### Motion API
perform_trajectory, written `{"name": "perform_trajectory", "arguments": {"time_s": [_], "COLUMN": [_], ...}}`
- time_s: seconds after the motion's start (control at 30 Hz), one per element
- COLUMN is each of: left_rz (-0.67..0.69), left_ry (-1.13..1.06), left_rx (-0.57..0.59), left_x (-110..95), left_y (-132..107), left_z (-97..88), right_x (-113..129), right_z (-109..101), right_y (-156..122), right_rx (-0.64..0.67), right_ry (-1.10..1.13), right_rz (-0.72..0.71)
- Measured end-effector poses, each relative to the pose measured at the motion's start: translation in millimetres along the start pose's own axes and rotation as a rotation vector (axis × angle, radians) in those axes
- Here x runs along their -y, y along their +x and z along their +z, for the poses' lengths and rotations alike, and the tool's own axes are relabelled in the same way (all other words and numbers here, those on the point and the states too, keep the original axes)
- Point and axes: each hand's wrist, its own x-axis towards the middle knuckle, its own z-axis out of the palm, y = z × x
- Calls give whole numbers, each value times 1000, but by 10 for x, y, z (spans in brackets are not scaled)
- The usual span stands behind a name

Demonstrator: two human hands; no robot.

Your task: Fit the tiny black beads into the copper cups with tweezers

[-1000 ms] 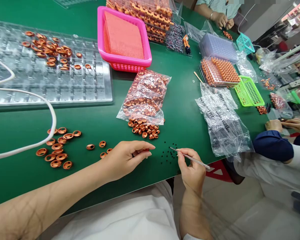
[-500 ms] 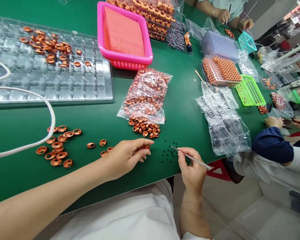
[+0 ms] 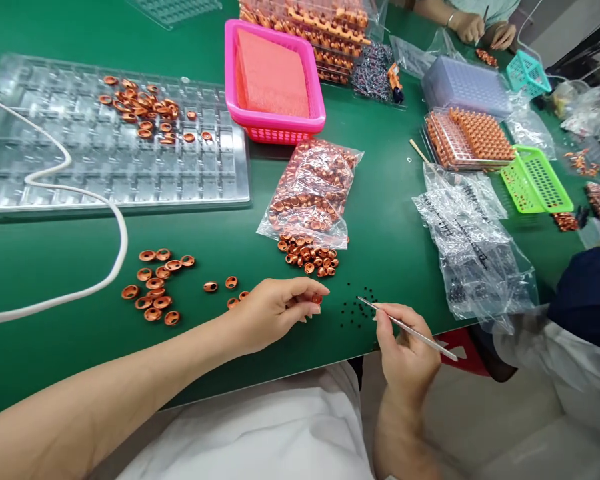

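My left hand pinches a small copper-coloured cupped ring between thumb and fingers, just over the green table. Slim silver tweezers rest in the grip of my right hand, with their tip among scattered tiny black dots. Whether the tip holds one of these dots is too small to tell. Behind my left hand, a pile of copper rings spills from a clear plastic bag. More loose rings lie left of my left hand, a few of them close to the wrist.
A clear moulded tray with rings on it stands at the back left, crossed by a white cable. Beyond the bag is a pink basket. Crumpled plastic bags and a green basket lie right. Co-workers sit at the far side and right.
The whole scene has shifted to the right in view as the head turned left. My hands keep their holds; the tweezers' tip stays among the black dots, with their handle slightly steeper.
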Motion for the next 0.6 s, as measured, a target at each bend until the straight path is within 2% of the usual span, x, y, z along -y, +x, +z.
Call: {"name": "perform_trajectory", "arguments": {"time_s": [0.13,0.27,0.43,0.6], "left_rz": [142,250,372,394], "left_ry": [101,163,246,291], "left_rx": [-66,-78,-115,-103], "left_x": [-11,0,51,47], "left_y": [-8,-36,-61,-60], "left_z": [14,23,46,47], "right_x": [242,406,470,458], "right_z": [37,87,122,115], "right_y": [-22,-44,-38,-17], "right_rx": [6,114,227,273], "right_ry": [157,229,225,178], "right_rz": [-25,-81,-85,-142]}}
